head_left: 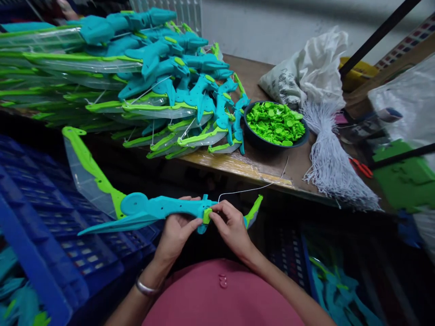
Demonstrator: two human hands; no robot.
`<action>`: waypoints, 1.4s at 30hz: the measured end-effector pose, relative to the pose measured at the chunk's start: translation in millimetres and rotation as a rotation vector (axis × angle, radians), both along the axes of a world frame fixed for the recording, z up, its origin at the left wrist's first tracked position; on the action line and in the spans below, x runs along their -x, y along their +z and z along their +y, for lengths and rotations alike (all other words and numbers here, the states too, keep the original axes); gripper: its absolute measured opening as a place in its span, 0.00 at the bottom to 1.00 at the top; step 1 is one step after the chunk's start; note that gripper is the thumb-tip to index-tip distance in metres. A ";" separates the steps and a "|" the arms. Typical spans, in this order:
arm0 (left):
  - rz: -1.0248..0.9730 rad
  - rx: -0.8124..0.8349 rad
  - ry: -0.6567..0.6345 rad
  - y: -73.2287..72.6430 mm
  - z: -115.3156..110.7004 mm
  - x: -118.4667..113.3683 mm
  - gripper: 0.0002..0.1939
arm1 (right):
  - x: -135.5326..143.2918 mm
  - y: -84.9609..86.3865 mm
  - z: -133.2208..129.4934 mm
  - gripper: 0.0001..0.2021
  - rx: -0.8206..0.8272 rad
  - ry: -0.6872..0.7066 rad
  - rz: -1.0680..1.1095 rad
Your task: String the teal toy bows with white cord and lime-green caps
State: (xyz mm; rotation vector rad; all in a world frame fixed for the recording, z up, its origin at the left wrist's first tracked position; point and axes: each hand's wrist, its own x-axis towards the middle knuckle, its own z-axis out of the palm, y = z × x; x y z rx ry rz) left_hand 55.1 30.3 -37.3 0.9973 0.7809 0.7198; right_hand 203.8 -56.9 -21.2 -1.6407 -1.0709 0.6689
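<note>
A teal toy bow [170, 207] with green limbs lies across both hands in front of the pink shirt. My left hand [177, 228] is closed around its underside, the thumb near a small green piece [207, 216]. Thumb and fingers of my right hand [231, 222] pinch at the right side of that piece. A white string [251, 190] runs from beside the right fingertips up to the table edge. Above, on the table, stands a dark bowl [277, 147] full of small green parts [275, 123].
Assembled teal and green bows [163, 86] are heaped on the table [238, 164]. White strings [335, 167], a white sack [306, 68] and red scissors [361, 168] lie at the right. Blue crates [73, 271] stand lower left; another crate holds teal parts [343, 290] lower right.
</note>
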 end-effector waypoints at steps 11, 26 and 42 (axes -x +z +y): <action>0.095 0.007 -0.051 -7.3 -8.1 2.3 0.35 | -6.9 4.5 -13.3 0.05 0.190 0.205 -0.217; 0.224 0.034 -0.099 -6.5 -15.6 9.2 0.45 | -32.5 13.8 2.4 0.14 0.389 0.357 -0.474; 0.306 -0.139 -0.167 -22.9 -4.6 7.0 0.27 | -29.3 -25.1 26.7 0.18 0.348 0.398 -0.222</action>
